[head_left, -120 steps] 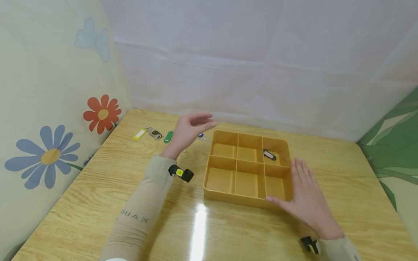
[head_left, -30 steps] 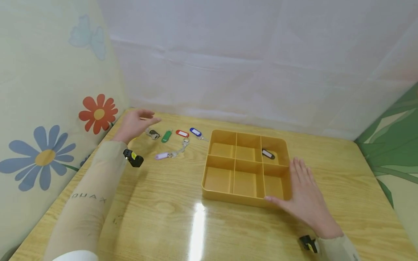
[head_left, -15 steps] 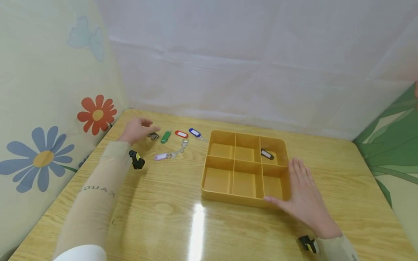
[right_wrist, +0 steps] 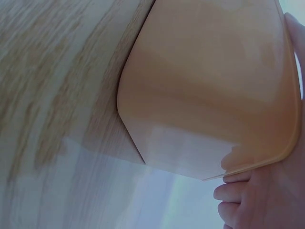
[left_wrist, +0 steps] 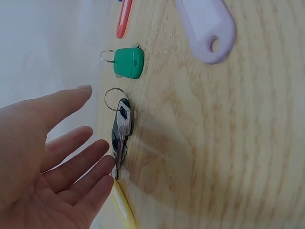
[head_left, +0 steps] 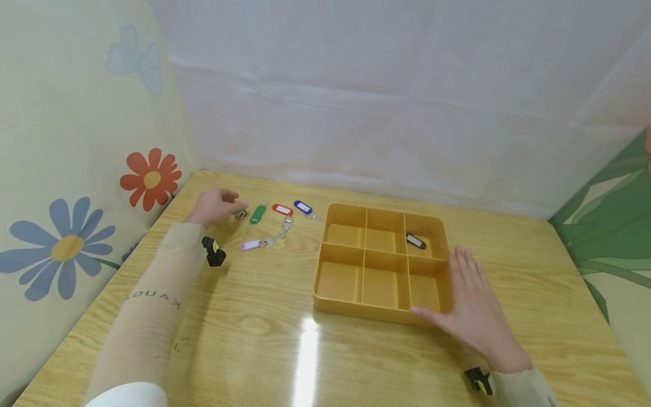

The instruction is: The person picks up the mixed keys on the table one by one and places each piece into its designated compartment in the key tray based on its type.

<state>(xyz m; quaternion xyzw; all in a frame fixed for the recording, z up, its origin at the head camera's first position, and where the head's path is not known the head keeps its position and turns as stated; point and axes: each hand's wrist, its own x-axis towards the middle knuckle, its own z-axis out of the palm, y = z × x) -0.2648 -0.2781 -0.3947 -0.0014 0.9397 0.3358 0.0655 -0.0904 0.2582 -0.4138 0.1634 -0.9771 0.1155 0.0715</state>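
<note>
My left hand (head_left: 216, 206) reaches over the far left of the table, thumb and fingers apart. Just beyond its fingertips in the left wrist view lies a silver key (left_wrist: 123, 125) with a ring and a dark tag. A yellow key tag (left_wrist: 125, 210) beside the lower fingertips is hidden by the hand in the head view. My right hand (head_left: 478, 305) rests with straight fingers along the right side of an orange six-compartment box (head_left: 368, 308), thumb on its front rim. Inside the back right compartment is a black key tag (head_left: 416, 241).
Right of my left hand lie a green key tag (head_left: 258, 213), a red key tag (head_left: 282, 209) and a blue key tag (head_left: 303, 207). Nearer me is a lilac key tag (head_left: 251, 244) with keys. A white cloth backdrop (head_left: 366, 113) hangs behind the table.
My left hand has gone from beside the box to the far left, then lowered toward the silver key and moved slightly right. The right hand stays at the box.
</note>
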